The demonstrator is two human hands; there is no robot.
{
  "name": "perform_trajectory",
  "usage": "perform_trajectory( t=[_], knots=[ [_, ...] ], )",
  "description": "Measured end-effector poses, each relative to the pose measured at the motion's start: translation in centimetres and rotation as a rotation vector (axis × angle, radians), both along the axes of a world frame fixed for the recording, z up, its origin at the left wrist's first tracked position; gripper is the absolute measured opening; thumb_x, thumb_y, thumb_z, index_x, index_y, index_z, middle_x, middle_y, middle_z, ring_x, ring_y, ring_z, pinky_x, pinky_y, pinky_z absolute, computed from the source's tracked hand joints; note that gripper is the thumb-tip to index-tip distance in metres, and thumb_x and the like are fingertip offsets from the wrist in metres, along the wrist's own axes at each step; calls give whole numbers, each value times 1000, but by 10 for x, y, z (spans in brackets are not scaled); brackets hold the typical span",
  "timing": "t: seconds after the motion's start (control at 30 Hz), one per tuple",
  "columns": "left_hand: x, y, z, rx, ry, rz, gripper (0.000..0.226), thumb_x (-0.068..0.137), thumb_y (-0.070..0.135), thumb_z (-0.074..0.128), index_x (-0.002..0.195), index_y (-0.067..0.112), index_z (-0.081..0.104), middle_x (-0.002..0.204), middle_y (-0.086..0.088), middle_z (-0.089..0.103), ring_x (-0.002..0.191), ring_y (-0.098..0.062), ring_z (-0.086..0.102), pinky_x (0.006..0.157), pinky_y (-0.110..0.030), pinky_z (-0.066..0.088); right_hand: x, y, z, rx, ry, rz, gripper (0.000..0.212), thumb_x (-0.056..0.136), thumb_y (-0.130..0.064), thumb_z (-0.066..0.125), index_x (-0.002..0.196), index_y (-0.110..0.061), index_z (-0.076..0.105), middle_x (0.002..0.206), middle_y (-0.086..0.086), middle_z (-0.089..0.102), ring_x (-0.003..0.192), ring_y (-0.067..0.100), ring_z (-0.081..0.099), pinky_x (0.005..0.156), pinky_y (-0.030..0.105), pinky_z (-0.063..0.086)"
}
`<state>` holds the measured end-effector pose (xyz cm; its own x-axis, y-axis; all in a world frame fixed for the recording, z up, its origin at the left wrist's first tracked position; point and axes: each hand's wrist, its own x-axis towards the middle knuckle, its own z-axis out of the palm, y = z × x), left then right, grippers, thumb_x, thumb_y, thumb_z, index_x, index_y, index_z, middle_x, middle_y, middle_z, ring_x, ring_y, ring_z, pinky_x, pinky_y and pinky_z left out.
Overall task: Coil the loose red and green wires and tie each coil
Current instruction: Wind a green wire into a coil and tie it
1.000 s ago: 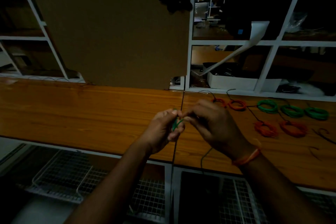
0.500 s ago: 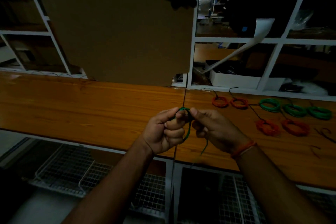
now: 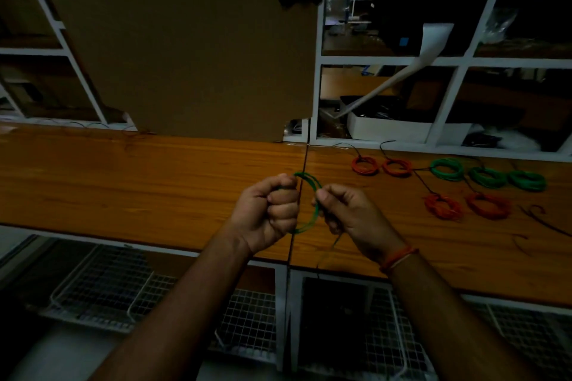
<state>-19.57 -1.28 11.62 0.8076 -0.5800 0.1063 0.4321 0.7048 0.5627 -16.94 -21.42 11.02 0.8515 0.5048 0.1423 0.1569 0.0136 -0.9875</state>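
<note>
Gripping green wire loop (image 3: 313,210): left hand (image 3: 267,215) fingers curled round it, right hand (image 3: 348,215) fingers pinching.

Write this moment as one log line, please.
left hand: grips green loop | right hand: pinches loop | stage: coiling

Dim, underexposed, wide-angle bending at edges

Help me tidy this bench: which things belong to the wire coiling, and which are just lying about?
Part of the job:
green wire loop, held by left hand and right hand
green coils
red coils

Just lying about:
cardboard sheet
white box
wire baskets
</note>
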Motion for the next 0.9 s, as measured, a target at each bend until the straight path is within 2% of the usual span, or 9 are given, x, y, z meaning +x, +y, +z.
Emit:
perform_trajectory(
  t=[0.13,0.23,0.3,0.37,0.47,0.6,0.67,0.77,0.9],
  knots=[
    [4,15,-2,-252,39,70,20,108,19,39,90,16,49,63,7,32,50,-10,27,49,-24,18,7,-23,-29,83,132,-158,7,98,-11,63,104,-9,65,74,1,53,60,11,49,53,24,44],
    [6,25,-4,-365,116,187,30,110,28,31,98,13,53,63,9,34,49,-8,29,47,-24,24,6,-34,-51,-6,108,-342,6,95,-10,68,89,-9,65,63,-5,57,55,13,50,47,23,42],
    [8,25,-7,-387,183,287,26,108,26,36,94,13,55,61,9,33,47,-7,27,45,-22,23,1,-34,-60,-244,-88,-353,14,92,-15,74,79,-16,68,61,-9,65,56,6,57,52,20,44],
    [9,21,-11,-367,225,396,25,107,23,39,90,14,56,59,9,35,45,-7,29,45,-20,21,-7,-31,-59,-455,-358,-245,17,91,-22,76,75,-27,70,68,-13,67,67,0,62,60,18,46],
    [11,12,-14,-296,240,515,36,108,25,35,84,13,59,59,9,41,44,-5,39,44,-17,28,-16,-24,-42,-590,-688,-41,12,95,-30,65,84,-26,68,78,-15,56,72,-1,52,61,20,40],
    [11,-4,-12,-68,180,626,20,99,25,45,90,12,56,69,1,61,59,-10,63,53,-19,53,-27,-14,-7,-562,-831,38,13,99,-28,58,94,-20,67,84,-10,51,73,-3,45,62,11,33],
    [8,-11,-13,122,91,673,21,105,26,40,97,12,54,75,-6,67,72,-19,71,59,-24,59,-32,-10,9,-546,-850,29,15,99,-30,59,95,-19,69,86,-11,52,75,-2,47,63,11,33],
    [1,-18,-14,359,-69,666,24,111,26,33,109,9,50,78,-11,67,67,-23,68,55,-30,56,-38,-5,32,-439,-791,4,9,96,-20,67,104,-19,70,90,-18,59,83,-6,56,68,10,42],
    [-8,-20,-10,754,-266,649,26,110,29,38,108,8,54,75,-4,63,62,-17,58,52,-29,45,-39,-4,59,-350,-570,44,26,91,-10,69,114,-23,66,91,-10,69,84,9,69,69,29,59]
  ],
)
